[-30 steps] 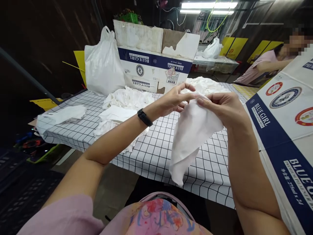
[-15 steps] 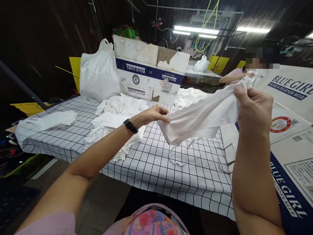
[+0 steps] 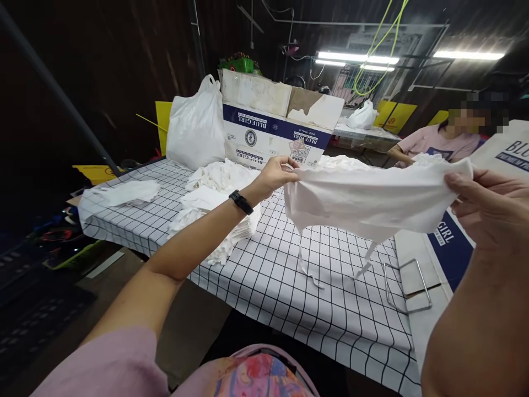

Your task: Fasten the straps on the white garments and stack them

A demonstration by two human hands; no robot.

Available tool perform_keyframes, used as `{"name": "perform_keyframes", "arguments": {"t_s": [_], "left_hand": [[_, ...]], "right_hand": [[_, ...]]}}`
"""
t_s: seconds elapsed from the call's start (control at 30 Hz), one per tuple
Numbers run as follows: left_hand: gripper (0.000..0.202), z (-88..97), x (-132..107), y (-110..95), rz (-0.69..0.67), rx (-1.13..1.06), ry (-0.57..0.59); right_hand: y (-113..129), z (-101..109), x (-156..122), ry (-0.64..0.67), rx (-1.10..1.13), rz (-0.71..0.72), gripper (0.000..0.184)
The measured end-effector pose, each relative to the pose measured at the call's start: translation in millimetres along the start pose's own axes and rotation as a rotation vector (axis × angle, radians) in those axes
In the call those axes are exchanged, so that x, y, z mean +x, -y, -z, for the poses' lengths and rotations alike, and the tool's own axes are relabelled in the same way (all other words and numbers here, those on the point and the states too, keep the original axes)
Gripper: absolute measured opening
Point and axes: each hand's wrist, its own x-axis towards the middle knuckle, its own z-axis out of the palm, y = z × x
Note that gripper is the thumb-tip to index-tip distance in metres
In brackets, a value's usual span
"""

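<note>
A white cloth piece [image 3: 372, 201] with two thin hanging straps is stretched out in the air above the checked tablecloth [image 3: 289, 286]. My left hand [image 3: 276, 172] pinches its left corner, a black band on that wrist. My right hand [image 3: 487, 207] is closed on its right end, close to the camera. A pile of similar white cloths [image 3: 219, 193] lies on the table beneath my left forearm.
A Blue Girl cardboard box [image 3: 273, 129] and a white plastic bag [image 3: 197, 127] stand at the table's far edge. Another Blue Girl box [image 3: 450, 237] is at the right, a bent wire frame [image 3: 407, 286] beside it. Another person in pink [image 3: 438, 144] sits beyond.
My hands have drawn apart, spreading the bunched cloth wide and level; the right hand has swung out to the right, and the straps now hang free.
</note>
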Motion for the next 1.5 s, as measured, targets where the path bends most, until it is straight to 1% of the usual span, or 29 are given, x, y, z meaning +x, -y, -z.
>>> {"name": "perform_keyframes", "arguments": {"t_s": [0.13, 0.23, 0.3, 0.4, 0.47, 0.63, 0.73, 0.8, 0.9, 0.97, 1.0, 1.07, 1.1, 1.17, 1.23, 1.3, 1.4, 1.5], "left_hand": [[0.030, 2.5, -2.9, 2.3, -0.115, 0.222, -0.054], [0.034, 4.1, -5.0, 0.8, -0.196, 0.362, -0.082], [0.031, 5.8, -4.6, -0.5, -0.263, 0.396, -0.073], [0.018, 9.5, -1.6, -1.1, -0.344, 0.441, -0.080], [0.014, 11.9, 0.8, -0.6, -0.331, 0.455, -0.103], [0.014, 14.8, 5.2, 1.5, -0.301, 0.418, -0.170], [0.010, 15.6, 7.9, 1.0, -0.281, 0.350, -0.194], [0.006, 16.6, 9.6, -1.4, -0.253, 0.282, -0.186], [0.001, 19.5, 11.1, -8.1, -0.176, 0.206, -0.159], [0.002, 22.2, 11.3, -12.9, -0.127, 0.208, -0.137], [0.003, 23.7, 11.2, -14.9, -0.121, 0.217, -0.125], [0.004, 26.6, 10.0, -17.5, -0.158, 0.218, -0.085], [0.004, 27.9, 9.0, -18.0, -0.190, 0.196, -0.050], [0.006, 29.8, 6.2, -17.3, -0.233, 0.103, 0.056], [0.009, 31.0, 2.8, -14.6, -0.212, -0.032, 0.178], [0.010, 31.9, -0.5, -10.6, -0.160, -0.144, 0.265], [0.011, 35.0, -4.4, -5.0, -0.113, -0.207, 0.304], [0.010, 40.8, -6.9, -3.4, -0.096, -0.216, 0.295]], "right_hand": [[-7.6, 10.9, -5.0, 0.120, -0.086, -0.167, 0.055], [-19.0, 17.2, -6.5, 0.201, -0.123, -0.260, 0.057], [-26.3, 18.9, -6.5, 0.236, -0.116, -0.278, 0.055], [-34.1, 18.0, -5.2, 0.256, -0.088, -0.269, 0.051], [-37.0, 16.4, -3.7, 0.256, -0.046, -0.255, 0.050], [-38.6, 11.6, -1.2, 0.276, 0.016, -0.227, 0.052], [-36.4, 8.2, -0.9, 0.288, 0.009, -0.201, 0.052], [-35.1, 7.1, -0.5, 0.260, 0.022, -0.187, 0.054], [-34.3, 8.8, 0.5, 0.221, 0.019, -0.190, 0.055], [-34.3, 11.3, 1.0, 0.236, -0.020, -0.204, 0.050], [-34.4, 12.4, 1.2, 0.247, -0.038, -0.211, 0.047], [-35.7, 13.3, 1.8, 0.259, -0.049, -0.229, 0.045], [-37.3, 13.0, 2.5, 0.258, -0.044, -0.241, 0.045], [-43.6, 11.3, 4.9, 0.252, -0.035, -0.268, 0.047], [-54.2, 9.2, 8.4, 0.252, -0.034, -0.274, 0.047], [-67.0, 8.1, 11.9, 0.280, -0.037, -0.271, 0.045], [-82.5, 8.0, 14.0, 0.342, -0.024, -0.317, 0.042], [-85.6, 7.8, 10.6, 0.378, 0.047, -0.343, 0.043]]}}
